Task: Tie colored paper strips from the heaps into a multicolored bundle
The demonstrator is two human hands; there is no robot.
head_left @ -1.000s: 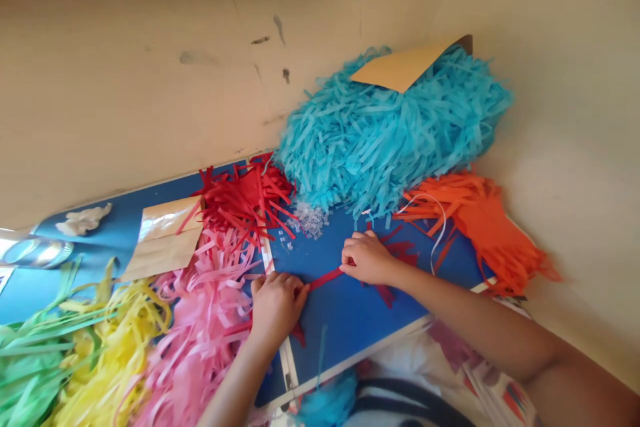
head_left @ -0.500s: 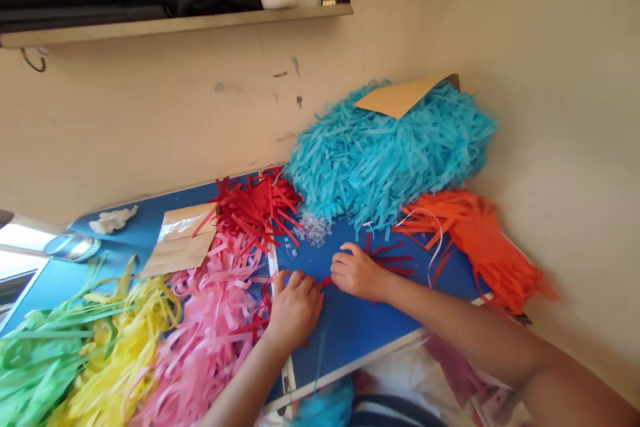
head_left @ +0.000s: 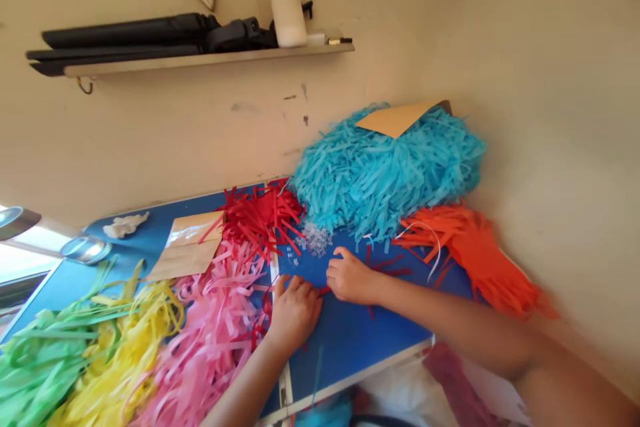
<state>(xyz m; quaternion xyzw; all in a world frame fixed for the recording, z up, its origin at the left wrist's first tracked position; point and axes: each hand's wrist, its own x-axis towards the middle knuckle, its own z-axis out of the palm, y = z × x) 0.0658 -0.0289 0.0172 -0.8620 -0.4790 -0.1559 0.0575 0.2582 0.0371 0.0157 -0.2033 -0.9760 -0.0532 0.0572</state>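
My left hand (head_left: 295, 312) is closed, palm down, over the blue table with red paper fringe spilling out beside it toward the left. Close by on its right, my right hand (head_left: 351, 278) is closed too, thumb raised. A twisted red paper tassel (head_left: 325, 291) runs between the two hands, and its loose strips fan out beyond my right hand. Just behind them lies a small heap of clear plastic bits (head_left: 315, 239). The fingertips of both hands are partly hidden.
Fringed paper lies around: red (head_left: 263, 214), pink (head_left: 213, 320), yellow (head_left: 127, 350), green (head_left: 47, 354), orange (head_left: 480, 260), and a large turquoise pile (head_left: 390, 180) under a tan card (head_left: 395, 120). A brown paper packet (head_left: 187, 250), a glass jar (head_left: 85, 248) and a wall shelf (head_left: 210, 60) are also there.
The view has tilted up, showing more of the shelf and its white bottle. My right hand has drawn slightly closer to my left; both keep hold of the red tassel.
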